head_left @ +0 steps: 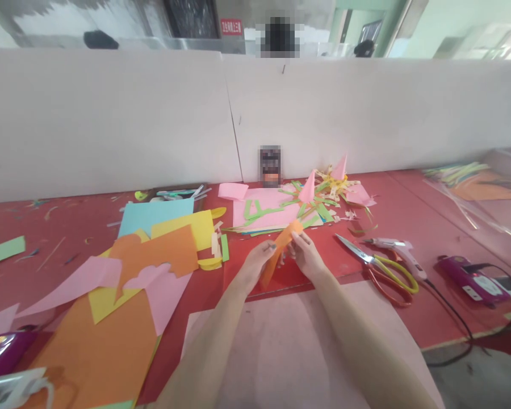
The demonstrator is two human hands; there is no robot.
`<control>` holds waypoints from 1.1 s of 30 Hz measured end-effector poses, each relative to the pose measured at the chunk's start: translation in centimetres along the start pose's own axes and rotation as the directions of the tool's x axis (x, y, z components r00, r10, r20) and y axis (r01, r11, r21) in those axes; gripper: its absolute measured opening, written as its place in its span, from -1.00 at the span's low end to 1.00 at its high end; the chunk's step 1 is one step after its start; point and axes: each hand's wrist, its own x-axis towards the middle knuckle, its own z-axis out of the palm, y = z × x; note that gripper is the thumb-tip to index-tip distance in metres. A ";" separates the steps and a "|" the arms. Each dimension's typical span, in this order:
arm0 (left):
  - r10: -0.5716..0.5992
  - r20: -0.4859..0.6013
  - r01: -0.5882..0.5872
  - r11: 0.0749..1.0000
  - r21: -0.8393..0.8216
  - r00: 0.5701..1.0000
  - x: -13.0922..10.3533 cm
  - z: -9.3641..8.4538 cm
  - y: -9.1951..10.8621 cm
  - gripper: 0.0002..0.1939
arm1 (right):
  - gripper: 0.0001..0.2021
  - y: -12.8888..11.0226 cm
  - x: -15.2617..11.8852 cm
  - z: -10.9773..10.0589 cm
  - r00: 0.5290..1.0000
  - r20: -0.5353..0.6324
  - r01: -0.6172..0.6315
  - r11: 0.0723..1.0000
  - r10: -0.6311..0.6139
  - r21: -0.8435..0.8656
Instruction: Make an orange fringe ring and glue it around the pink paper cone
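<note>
An orange paper strip (273,262) is held between my two hands above a red sheet (238,255). My left hand (259,255) pinches the strip's left side around its middle. Near the strip's upper end, my right hand (304,247) has its fingers closed on the paper, where a small part looks curled or folded. Just beyond the hands, pink cones (308,188) stand on green and yellow paper fringes, beside a pink sheet (262,210).
Scissors (375,264) and a glue gun (402,250) with a black cable lie at the right, near a purple device (472,278). Orange, pink, yellow and blue papers (106,335) cover the left. A white partition (153,119) rises behind the table.
</note>
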 end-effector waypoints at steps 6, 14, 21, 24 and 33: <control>0.010 -0.165 -0.004 0.999 0.038 0.986 0.6 -1.2 0.0 -0.72 | -0.74 -0.9 0.9 -1.1 0.961 -0.232 0.174 0.982 -0.154 0.069; 0.009 -0.346 -0.014 1.000 -0.014 0.938 0.9 -2.5 0.3 -0.67 | -0.74 -2.0 1.0 -2.2 0.957 -0.265 0.169 0.969 -0.118 0.178; -0.017 -0.387 0.007 1.000 -0.027 0.922 1.1 -2.7 0.2 -0.62 | -0.85 -2.1 1.0 -2.8 0.974 -0.205 0.158 0.938 -0.097 0.308; -0.018 -0.409 0.010 1.000 -0.023 0.913 1.2 -2.9 0.1 -0.64 | -0.87 -2.6 0.9 -2.9 0.972 -0.210 0.175 0.922 -0.106 0.345; 0.005 -0.466 -0.005 1.000 0.001 0.885 1.4 -3.5 0.2 -0.66 | -0.80 -3.8 1.2 -4.8 0.923 -0.362 0.302 0.831 -0.132 0.467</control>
